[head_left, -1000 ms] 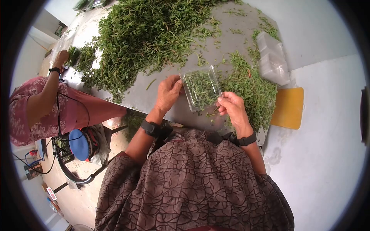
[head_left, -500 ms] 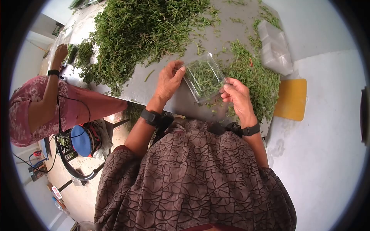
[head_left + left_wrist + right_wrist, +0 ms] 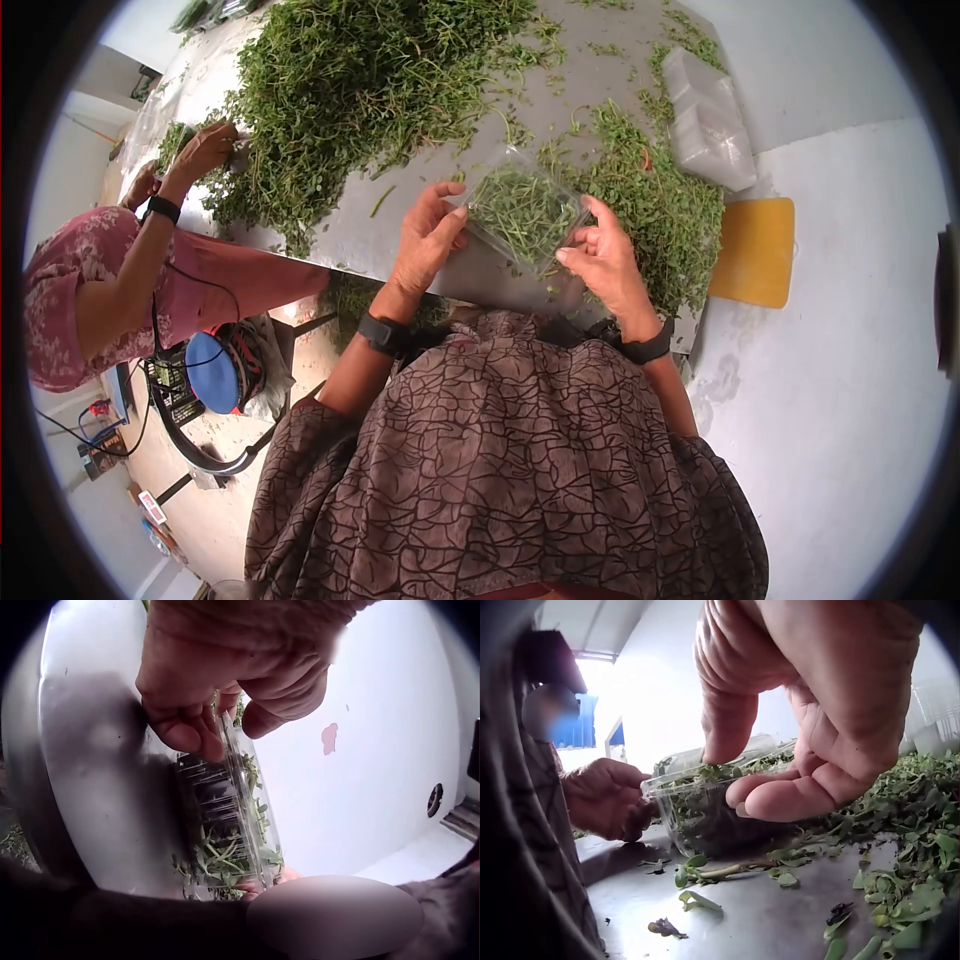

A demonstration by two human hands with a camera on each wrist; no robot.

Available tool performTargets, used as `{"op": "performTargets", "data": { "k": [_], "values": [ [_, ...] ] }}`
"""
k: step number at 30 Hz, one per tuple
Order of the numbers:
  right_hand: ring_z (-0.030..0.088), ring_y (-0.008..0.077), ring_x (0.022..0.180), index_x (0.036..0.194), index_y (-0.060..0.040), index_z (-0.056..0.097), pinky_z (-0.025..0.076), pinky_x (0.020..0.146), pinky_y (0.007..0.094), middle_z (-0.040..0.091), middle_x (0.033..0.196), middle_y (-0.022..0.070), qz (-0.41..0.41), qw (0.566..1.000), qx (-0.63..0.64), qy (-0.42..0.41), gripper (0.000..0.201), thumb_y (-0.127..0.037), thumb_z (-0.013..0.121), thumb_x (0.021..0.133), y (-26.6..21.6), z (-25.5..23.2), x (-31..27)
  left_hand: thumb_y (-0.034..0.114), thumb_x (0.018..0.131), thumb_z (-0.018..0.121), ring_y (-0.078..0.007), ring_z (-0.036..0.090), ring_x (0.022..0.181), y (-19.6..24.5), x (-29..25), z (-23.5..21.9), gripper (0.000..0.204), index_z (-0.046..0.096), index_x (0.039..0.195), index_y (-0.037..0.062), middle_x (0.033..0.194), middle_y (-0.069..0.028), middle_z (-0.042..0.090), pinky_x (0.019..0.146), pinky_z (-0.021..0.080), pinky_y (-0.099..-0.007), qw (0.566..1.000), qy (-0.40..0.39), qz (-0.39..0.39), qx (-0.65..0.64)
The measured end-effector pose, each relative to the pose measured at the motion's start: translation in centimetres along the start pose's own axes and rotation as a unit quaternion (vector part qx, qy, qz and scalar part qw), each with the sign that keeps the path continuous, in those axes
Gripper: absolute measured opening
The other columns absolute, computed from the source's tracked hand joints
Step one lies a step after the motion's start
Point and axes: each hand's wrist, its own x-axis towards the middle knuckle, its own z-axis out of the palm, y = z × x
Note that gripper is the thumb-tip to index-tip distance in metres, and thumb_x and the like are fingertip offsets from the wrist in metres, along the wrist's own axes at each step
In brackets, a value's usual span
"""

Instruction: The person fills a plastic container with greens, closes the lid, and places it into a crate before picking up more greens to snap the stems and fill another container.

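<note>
A large heap of leafy green stems [image 3: 360, 80] lies far left on a grey metal table [image 3: 355, 240]. Loose green sprigs [image 3: 660, 220] line its right side; clear plastic boxes [image 3: 708, 120] sit behind them. Nearer the front, between both piles, a clear rectangular plastic container [image 3: 500, 247] has greens inside. Right of the table is a flat yellow board [image 3: 752, 252].

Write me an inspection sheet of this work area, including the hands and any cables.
Surface: grey table, scattered with loose leaves.
Job's things: clear container with greens inside; large heap of greens; stacked clear containers at the table's right. Lid fully closed: cannot tell.
Clutter: a loose stem in front of the heap.
Grippers: no robot; left hand and right hand grip the clear container at opposite sides.
Cables: dark cable beside another person.
Surroundings: yellow board right of the table.
</note>
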Motion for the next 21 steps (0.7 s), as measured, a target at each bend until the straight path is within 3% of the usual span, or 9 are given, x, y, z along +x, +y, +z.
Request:
{"op": "performTargets", "data": {
  "k": [13,21],
  "values": [
    [0.058,0.0131,0.074,0.146,-0.0019,0.016,0.049,0.065,0.0251,0.060,0.091,0.0133,0.018,0.999,-0.023,-0.022,0.084,0.004,0.064,0.077,-0.2,0.2,-0.3,0.021,0.090,0.059,-0.0085,0.051,0.065,-0.5,0.1,-0.4,0.033,0.051,0.119,0.0066,0.073,0.0012,0.052,0.064,0.044,-0.0231,0.999,-0.024,-0.010,-0.039],
    [0.058,0.0123,0.073,0.145,-0.0005,0.017,0.048,0.063,0.0245,0.061,0.087,0.0116,0.008,1.000,-0.007,-0.020,0.082,0.002,0.064,0.078,-0.2,0.2,-0.4,0.017,0.093,0.056,-0.0084,0.053,0.069,-1.8,0.6,-0.9,0.024,0.053,0.115,0.0078,0.085,0.0013,0.057,0.066,0.045,-0.0221,0.992,-0.033,-0.013,-0.120]
  ]
}}
